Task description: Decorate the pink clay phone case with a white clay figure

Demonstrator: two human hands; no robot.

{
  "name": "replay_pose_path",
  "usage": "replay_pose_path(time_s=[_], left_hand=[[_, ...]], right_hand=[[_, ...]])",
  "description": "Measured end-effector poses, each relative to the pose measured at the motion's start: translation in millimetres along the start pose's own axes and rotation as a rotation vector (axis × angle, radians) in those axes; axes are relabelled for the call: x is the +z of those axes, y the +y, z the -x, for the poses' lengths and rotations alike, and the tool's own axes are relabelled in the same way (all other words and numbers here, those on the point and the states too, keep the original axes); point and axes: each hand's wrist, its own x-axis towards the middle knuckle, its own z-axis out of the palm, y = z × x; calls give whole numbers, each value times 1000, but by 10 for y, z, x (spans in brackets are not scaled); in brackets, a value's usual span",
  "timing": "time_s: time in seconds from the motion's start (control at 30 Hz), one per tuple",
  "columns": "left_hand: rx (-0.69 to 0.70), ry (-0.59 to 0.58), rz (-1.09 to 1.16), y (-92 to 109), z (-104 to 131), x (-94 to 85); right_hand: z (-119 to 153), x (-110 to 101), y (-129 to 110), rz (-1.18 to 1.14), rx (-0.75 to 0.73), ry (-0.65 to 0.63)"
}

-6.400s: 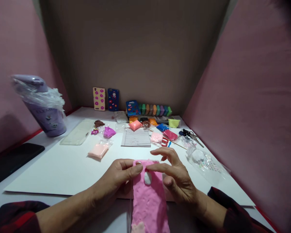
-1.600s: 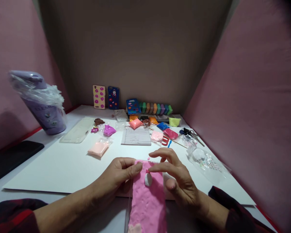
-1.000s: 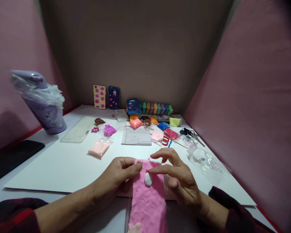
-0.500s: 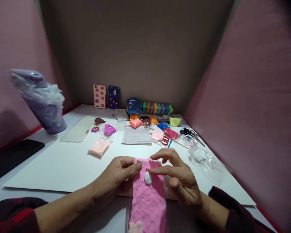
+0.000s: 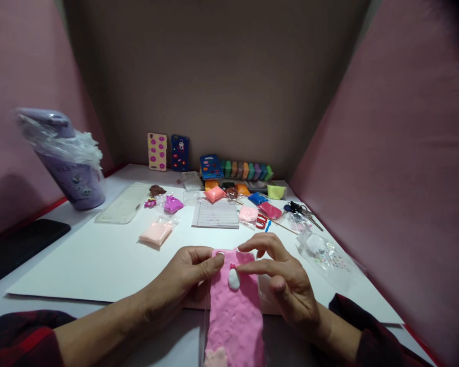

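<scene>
A phone case covered in lumpy pink clay (image 5: pixel 235 321) is held up in front of me, with a paler clay patch at its lower left. My left hand (image 5: pixel 193 272) grips its upper left edge, thumb on the front. On the clay sits a white teardrop-shaped piece (image 5: pixel 234 280), topped by a small dark-pink bit (image 5: pixel 232 266). The index fingertip of my right hand (image 5: pixel 286 280) touches beside that dark-pink bit. Its other fingers are spread apart, one at the case's top edge.
Beyond my hands, a lined notepad (image 5: pixel 215 214), a peach clay packet (image 5: pixel 156 232) and a clear case (image 5: pixel 123 204) lie on the white board (image 5: pixel 99 270). A purple tumbler (image 5: pixel 71 168) and black phone (image 5: pixel 26 242) are at left; a bag of gems (image 5: pixel 327 252) at right.
Almost nothing has moved. The right index fingertip has shifted very slightly right, and a little more of the dark-pink bit shows.
</scene>
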Motion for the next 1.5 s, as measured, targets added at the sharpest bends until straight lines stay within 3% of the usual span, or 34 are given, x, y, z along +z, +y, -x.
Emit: replay_pose_path(time_s=[0.8, 1.17, 1.5], left_hand=[[-42, -47, -8, 9, 8, 17], [-46, -87, -53, -24, -16, -7], [-35, -74, -26, 15, 3, 31]], right_hand=[[41, 39, 76, -6, 13, -18], [-31, 11, -41, 47, 8, -32], [26, 52, 49, 51, 37, -71]])
